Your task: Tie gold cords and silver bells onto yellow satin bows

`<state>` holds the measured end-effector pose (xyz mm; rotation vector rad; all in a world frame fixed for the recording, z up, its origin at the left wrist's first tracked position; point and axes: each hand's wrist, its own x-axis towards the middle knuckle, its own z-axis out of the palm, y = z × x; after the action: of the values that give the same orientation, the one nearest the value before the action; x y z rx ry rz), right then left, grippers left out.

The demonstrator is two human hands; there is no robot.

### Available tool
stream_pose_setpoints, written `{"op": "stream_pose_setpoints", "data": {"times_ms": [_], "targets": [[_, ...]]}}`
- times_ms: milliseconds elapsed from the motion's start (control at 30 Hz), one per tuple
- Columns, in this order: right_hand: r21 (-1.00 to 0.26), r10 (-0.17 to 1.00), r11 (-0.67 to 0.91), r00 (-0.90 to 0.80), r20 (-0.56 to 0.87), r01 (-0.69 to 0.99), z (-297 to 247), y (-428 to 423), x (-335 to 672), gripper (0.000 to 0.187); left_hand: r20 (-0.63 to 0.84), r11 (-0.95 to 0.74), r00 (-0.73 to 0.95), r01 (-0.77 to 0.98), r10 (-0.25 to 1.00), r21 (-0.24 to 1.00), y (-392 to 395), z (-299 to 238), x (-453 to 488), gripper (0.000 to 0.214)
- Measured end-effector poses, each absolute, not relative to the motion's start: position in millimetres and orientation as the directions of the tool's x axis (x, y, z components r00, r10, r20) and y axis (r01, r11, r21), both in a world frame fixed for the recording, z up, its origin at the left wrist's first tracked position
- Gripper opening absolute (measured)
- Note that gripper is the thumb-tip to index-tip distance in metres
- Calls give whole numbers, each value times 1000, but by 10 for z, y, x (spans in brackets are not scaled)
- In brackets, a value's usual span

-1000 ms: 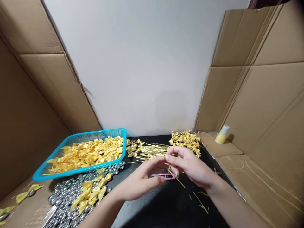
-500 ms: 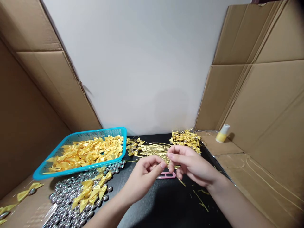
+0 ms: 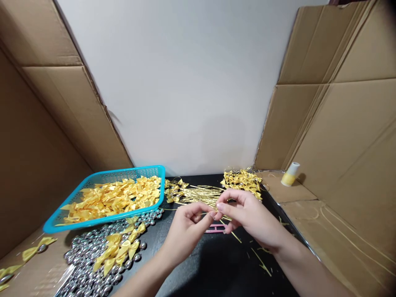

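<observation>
My left hand (image 3: 188,229) and my right hand (image 3: 244,212) meet over the black tabletop, thumbs and forefingers pinched together with the tips almost touching. A thin strand of gold cord (image 3: 203,213) shows at the left fingertips and seems to run between both pinches; most of it is hidden by the fingers. Behind the hands lies a loose bundle of cut gold cords (image 3: 201,193). Below the fingertips, partly covered by the right hand, is a pink-handled cutter (image 3: 215,228).
A blue basket (image 3: 163,187) of yellow ribbon bows stands left, beside silver beads (image 3: 83,251) with several bows on top. Finished-looking bows with cords (image 3: 243,181) are piled at the back right. A thread spool (image 3: 290,174) stands on cardboard at the right. Cardboard walls flank both sides.
My right hand has shifted slightly left, bringing its pinched fingertips up against those of the left. Its lower fingers have curled in. The left hand has barely moved.
</observation>
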<state>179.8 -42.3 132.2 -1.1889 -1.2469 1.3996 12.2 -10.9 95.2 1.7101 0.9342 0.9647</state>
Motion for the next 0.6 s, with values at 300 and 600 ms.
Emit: {"op": "stream_pose_setpoints", "data": {"times_ms": [300,600], "targets": [[-986,995,79,-75,69,144,1315,-425,1751,14,295,-425,379,323,877,846,-71,887,90,23],[-998,990,66,-128,67,-13,1287,-379,1753,22,295,-441,388,372,873,817,-65,911,74,30]]}}
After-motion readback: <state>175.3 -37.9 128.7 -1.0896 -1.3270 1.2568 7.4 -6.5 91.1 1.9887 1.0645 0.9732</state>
